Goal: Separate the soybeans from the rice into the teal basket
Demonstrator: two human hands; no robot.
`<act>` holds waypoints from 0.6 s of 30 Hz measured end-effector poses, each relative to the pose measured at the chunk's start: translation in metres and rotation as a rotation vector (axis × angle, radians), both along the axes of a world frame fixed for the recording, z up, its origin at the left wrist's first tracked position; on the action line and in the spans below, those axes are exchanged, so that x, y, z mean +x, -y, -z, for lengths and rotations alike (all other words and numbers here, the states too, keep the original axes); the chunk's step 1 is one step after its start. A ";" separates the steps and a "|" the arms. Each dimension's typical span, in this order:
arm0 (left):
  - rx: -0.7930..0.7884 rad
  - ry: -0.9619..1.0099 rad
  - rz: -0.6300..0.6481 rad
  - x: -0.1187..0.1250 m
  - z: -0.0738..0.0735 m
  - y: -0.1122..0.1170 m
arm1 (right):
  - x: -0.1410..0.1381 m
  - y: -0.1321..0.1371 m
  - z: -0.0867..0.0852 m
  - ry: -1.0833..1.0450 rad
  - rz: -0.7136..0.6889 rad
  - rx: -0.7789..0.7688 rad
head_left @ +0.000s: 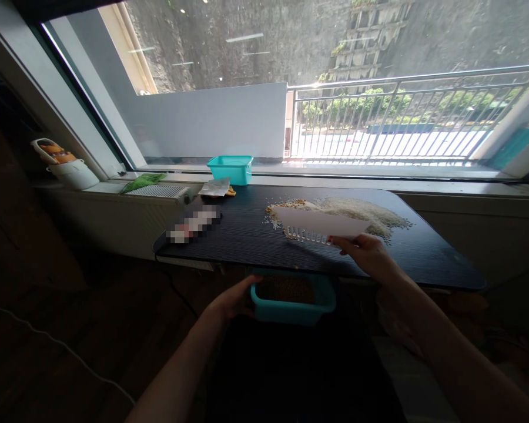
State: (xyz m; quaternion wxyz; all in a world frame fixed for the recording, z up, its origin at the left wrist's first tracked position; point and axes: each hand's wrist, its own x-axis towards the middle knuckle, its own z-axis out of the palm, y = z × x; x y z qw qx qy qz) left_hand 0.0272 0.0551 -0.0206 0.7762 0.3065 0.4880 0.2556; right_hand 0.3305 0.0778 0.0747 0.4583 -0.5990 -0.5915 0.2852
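Observation:
My left hand [235, 296] grips the left end of a teal plastic tub [293, 308] held just below the near edge of the dark table [247, 241]; brown grains fill the tub. My right hand [365, 252] pinches the lower right corner of a white comb-edged scraper card [320, 226] standing on the table. The card's toothed edge rests among yellow-brown grains at the near side of a wide pile of mixed white and tan grains [352, 210].
A second teal tub [231, 168] sits on the window sill behind the table, with a small packet [215, 187] beside it. A white radiator [158, 192] with green cloth is at the left, a white pot [73, 171] further left. A cable [48, 341] crosses the floor.

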 end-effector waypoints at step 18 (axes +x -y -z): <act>-0.007 0.005 0.003 0.000 0.000 -0.001 | -0.014 0.001 -0.001 0.004 -0.055 -0.009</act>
